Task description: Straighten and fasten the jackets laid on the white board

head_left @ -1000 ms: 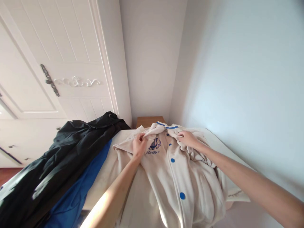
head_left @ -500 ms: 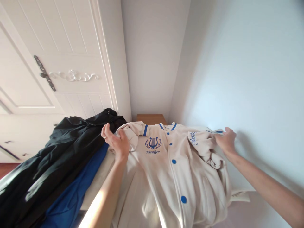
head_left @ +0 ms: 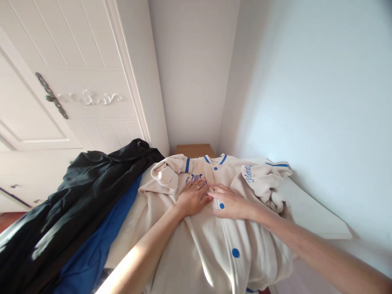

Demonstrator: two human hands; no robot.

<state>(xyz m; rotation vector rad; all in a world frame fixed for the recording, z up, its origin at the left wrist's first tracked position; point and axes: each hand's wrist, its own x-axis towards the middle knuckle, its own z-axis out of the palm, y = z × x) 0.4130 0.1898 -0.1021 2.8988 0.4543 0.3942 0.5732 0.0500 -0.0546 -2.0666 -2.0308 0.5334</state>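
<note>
A cream jacket [head_left: 199,245] with blue buttons, blue-striped trim and a blue lyre emblem lies spread out, front up, its sleeves folded in at the sides. My left hand [head_left: 193,198] rests on the chest with fingers laid out over the fabric, partly covering the emblem. Just beside it, my right hand [head_left: 235,204] touches the button placket. Its fingers stretch towards my left hand, with the thumb apart below and a blue button [head_left: 222,206] showing between. Both sets of fingertips nearly meet.
Black clothing [head_left: 101,179] lies to the left, partly over a blue garment [head_left: 104,232]. A white cabinet [head_left: 101,73] with a dark handle [head_left: 51,96] stands behind. A wooden surface [head_left: 192,150] shows beyond the collar, and a pale blue wall [head_left: 306,90] rises at the right.
Both hands have moved inward from the two sleeves to the middle of the chest. My right hand has let go of the sleeve, which now lies on the surface.
</note>
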